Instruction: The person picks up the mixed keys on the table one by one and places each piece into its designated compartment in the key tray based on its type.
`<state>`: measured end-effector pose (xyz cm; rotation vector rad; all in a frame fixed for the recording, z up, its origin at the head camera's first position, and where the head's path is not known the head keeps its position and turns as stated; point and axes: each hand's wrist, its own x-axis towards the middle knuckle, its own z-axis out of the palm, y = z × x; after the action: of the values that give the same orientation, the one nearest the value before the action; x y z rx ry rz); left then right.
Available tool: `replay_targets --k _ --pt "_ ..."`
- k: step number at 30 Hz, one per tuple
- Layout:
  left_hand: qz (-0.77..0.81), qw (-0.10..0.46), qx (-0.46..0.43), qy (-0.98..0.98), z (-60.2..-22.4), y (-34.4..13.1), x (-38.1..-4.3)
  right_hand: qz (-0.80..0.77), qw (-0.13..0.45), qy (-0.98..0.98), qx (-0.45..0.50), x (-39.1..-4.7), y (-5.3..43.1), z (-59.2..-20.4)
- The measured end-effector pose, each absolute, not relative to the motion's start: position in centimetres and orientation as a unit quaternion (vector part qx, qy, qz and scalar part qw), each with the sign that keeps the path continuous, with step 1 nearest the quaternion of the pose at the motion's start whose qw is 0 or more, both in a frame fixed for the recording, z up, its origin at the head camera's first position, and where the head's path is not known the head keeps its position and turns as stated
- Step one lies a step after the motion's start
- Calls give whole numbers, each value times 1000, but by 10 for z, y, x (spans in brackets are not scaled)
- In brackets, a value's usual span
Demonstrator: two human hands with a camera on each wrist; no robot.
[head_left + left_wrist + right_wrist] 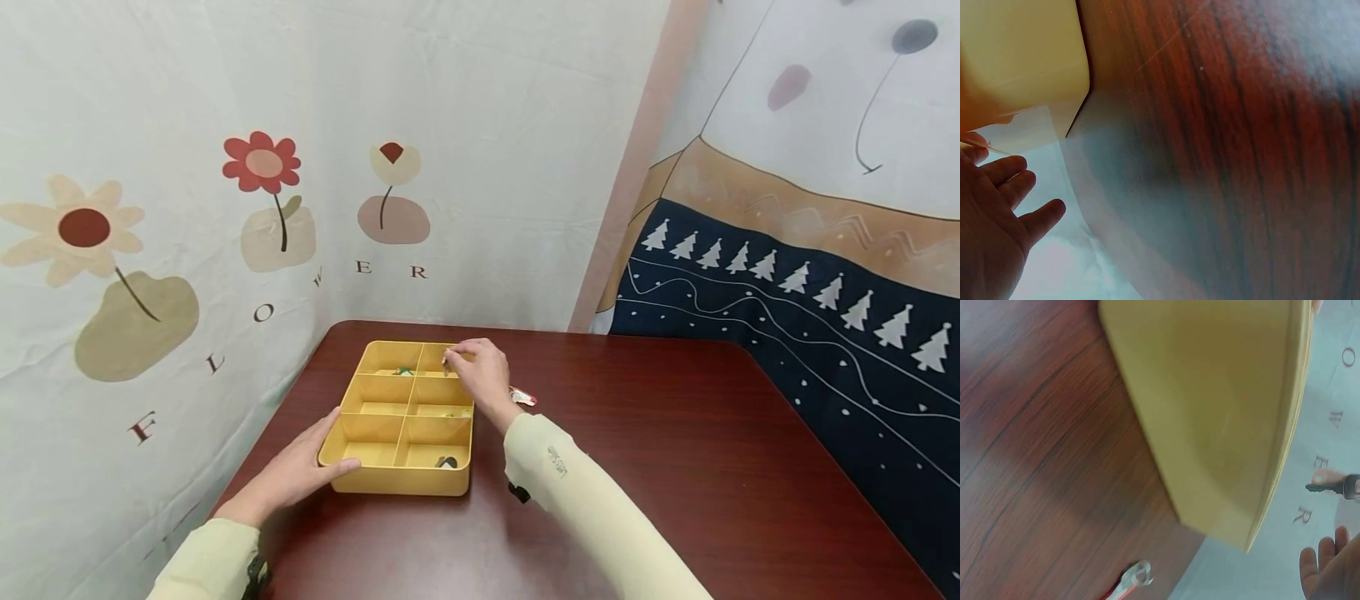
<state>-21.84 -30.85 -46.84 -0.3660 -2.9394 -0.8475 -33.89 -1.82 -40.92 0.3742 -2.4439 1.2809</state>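
A yellow six-compartment organizer box stands on the table. Over its back right compartment, my right hand pinches a key with a dark head and notched blade. My left hand rests at the box's front left corner, its thumb along the front rim and its fingers against the left side; in the left wrist view several fingers spread out straight. Small items lie inside: a green one at the back left, a dark-and-white one at the front right, and a small pale one in the middle right.
Just right of the box lies a small red item with a silvery end on the dark wood table. Behind the table hangs a pale cloth printed with flowers and letters. A navy tree-patterned cloth hangs at the right.
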Motion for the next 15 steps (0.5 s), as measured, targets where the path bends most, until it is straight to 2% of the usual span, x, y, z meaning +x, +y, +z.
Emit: replay_targets --k 15 --pt "-281 33 -121 -951 -470 -310 -219 466 91 -865 161 -314 -80 -411"
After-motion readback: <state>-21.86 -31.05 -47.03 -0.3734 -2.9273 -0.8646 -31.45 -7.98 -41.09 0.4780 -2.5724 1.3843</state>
